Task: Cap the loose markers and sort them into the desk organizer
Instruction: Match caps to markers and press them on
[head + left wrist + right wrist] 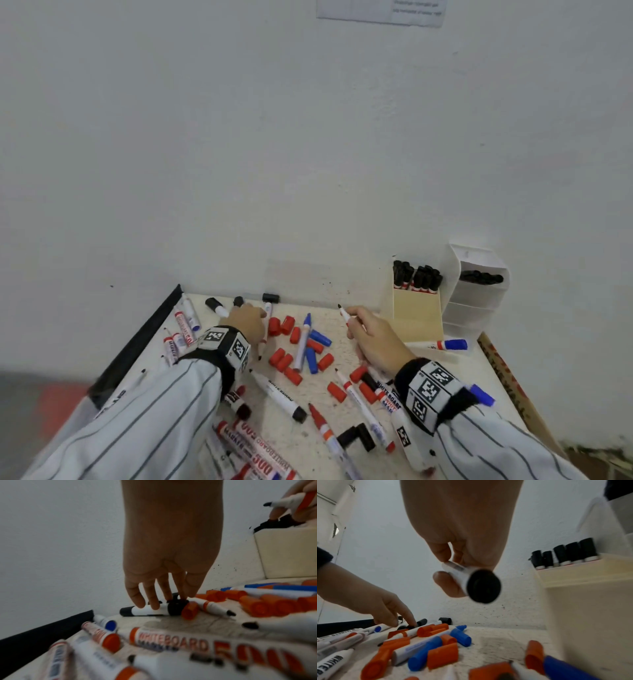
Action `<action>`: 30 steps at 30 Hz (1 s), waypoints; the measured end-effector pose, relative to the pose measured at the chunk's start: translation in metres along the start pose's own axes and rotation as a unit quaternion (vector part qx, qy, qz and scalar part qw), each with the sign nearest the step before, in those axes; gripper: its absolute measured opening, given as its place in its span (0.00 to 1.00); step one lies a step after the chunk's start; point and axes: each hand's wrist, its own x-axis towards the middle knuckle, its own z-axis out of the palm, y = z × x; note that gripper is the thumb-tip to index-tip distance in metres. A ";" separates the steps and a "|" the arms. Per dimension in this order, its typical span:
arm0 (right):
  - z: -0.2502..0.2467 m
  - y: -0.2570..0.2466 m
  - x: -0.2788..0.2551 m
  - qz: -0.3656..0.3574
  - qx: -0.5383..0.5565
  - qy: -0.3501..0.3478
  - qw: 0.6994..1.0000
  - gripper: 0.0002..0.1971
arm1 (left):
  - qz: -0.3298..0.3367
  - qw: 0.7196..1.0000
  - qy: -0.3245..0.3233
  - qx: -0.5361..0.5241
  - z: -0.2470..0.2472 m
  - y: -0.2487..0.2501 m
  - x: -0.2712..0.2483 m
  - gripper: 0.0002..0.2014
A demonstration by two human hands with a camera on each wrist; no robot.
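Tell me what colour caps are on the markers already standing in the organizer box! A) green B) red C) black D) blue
C, black: the markers standing in the cream organizer box all show black caps on top, which the right wrist view also shows, while the loose red and blue caps lie on the table.

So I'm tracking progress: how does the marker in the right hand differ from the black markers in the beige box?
The held marker is uncapped, tip bare; the boxed markers wear black caps. The right hand holds it tilted above the table; the boxed ones stand upright. Both have white barrels.
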 end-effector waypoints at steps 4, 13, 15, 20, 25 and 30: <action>0.022 -0.009 0.014 -0.019 -0.037 -0.030 0.999 0.10 | 0.017 1.000 -0.014 -0.015 0.004 -0.031 0.000 0.15; 0.042 -0.006 0.024 -0.011 -0.066 -0.064 0.996 0.09 | 0.017 0.999 0.013 0.042 0.010 -0.042 0.007 0.18; 0.040 -0.004 0.025 -0.006 -0.066 -0.065 0.996 0.09 | 0.021 0.999 0.008 0.038 0.010 -0.042 0.007 0.16; 0.037 -0.001 0.024 0.004 -0.070 -0.066 0.995 0.09 | 0.023 0.998 0.029 -0.048 0.008 -0.045 0.010 0.14; 0.031 -0.001 0.022 0.011 -0.073 -0.060 0.995 0.09 | 0.011 0.981 0.108 -0.160 0.005 -0.053 0.005 0.13; 0.029 0.000 0.020 0.020 -0.080 -0.054 0.995 0.10 | -0.049 0.975 0.106 -0.188 0.004 -0.062 -0.001 0.20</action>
